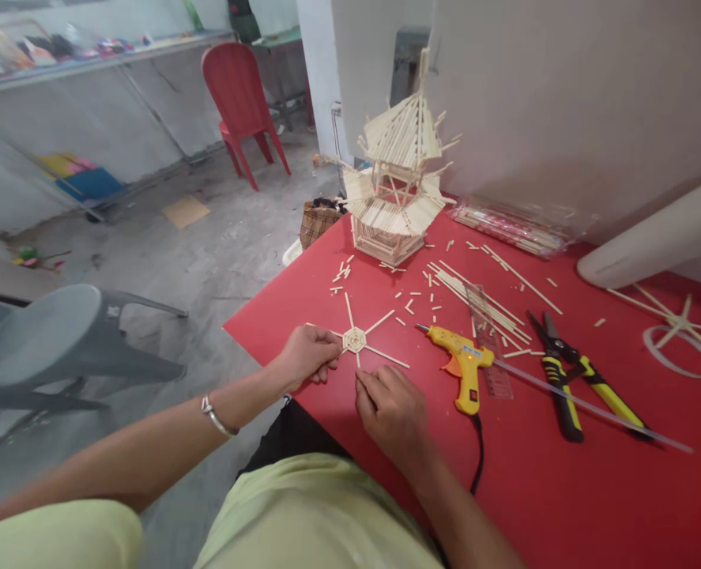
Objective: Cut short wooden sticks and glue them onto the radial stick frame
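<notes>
Near lower centre of frame, on red table (533,490), left hand (311,356) pinching hub edge of stick star (355,340), right hand (391,411) pressing bunched fingertips on its lower spoke. Glue gun (460,359) lying just right, cutters (563,379) beyond. Stick pagoda (397,182) standing behind, loose sticks (480,296) lying between.

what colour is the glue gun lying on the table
Yellow, with an orange trigger and black cord; the glue gun shows clearly in the head view.

Head view, forward-down, seemingly close over table (533,506)
</notes>
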Tool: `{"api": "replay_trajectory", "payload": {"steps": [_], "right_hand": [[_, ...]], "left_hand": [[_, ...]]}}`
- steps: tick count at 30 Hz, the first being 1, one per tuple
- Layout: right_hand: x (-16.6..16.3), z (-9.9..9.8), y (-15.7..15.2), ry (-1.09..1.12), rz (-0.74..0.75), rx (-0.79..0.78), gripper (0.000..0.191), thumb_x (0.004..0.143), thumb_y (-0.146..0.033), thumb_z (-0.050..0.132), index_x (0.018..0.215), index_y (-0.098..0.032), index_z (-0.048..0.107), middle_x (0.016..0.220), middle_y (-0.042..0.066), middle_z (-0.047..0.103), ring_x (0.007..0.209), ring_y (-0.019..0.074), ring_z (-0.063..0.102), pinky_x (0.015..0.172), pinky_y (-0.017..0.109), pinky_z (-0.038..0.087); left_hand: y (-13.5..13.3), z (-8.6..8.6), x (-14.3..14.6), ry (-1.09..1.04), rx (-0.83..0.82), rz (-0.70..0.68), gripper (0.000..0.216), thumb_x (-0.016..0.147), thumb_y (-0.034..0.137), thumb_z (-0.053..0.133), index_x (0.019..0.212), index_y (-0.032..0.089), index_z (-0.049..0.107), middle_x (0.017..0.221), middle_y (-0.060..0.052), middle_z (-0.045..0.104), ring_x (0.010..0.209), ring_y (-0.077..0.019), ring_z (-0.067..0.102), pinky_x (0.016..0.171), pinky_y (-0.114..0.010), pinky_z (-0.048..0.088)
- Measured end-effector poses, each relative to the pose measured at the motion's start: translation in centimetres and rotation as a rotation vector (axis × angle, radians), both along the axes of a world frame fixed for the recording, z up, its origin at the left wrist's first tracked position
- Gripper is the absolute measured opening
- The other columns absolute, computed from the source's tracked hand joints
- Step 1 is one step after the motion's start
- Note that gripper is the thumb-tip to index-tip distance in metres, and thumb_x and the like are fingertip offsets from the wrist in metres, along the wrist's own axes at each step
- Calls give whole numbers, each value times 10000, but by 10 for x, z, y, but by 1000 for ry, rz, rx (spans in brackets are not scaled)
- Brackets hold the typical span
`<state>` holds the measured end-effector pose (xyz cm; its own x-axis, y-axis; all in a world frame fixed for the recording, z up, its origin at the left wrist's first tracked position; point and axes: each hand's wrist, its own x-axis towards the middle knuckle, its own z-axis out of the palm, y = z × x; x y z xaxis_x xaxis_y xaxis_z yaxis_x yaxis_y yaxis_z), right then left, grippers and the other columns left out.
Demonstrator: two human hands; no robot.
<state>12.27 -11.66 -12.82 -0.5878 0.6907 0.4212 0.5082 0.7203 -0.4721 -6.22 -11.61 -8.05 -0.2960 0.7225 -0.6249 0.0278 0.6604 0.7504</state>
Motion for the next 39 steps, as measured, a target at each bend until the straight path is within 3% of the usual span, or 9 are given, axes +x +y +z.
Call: {"api": "replay_trajectory", "payload": {"steps": [20, 29, 39], "right_hand": [[0, 0, 1, 7, -3, 15, 212, 924, -154, 497, 935, -173, 708, 696, 20, 545, 702, 154, 497, 670, 282, 352], [0, -3, 0, 8, 11, -10, 201, 931, -167, 496, 948, -161, 696, 703, 22, 544, 710, 157, 502, 673, 278, 358], [0, -6, 0, 25, 40, 15, 207, 934, -145, 500, 1042, -163, 676, 709, 23, 562, 687, 158, 497, 648, 284, 365]], "left_hand": [[0, -5, -1, -5, 5, 15, 44, 719, 118, 560, 713, 137, 600, 459, 53, 574, 254, -61, 424, 284, -174, 308], [-1, -10, -3, -14, 22, -6, 78, 671, 117, 529, 626, 151, 582, 385, 81, 463, 238, -56, 346, 276, -184, 244], [4, -4, -6, -53, -31, 3, 194, 768, 298, 612, 642, 150, 608, 397, 65, 484, 243, -68, 381, 269, -188, 242]]}}
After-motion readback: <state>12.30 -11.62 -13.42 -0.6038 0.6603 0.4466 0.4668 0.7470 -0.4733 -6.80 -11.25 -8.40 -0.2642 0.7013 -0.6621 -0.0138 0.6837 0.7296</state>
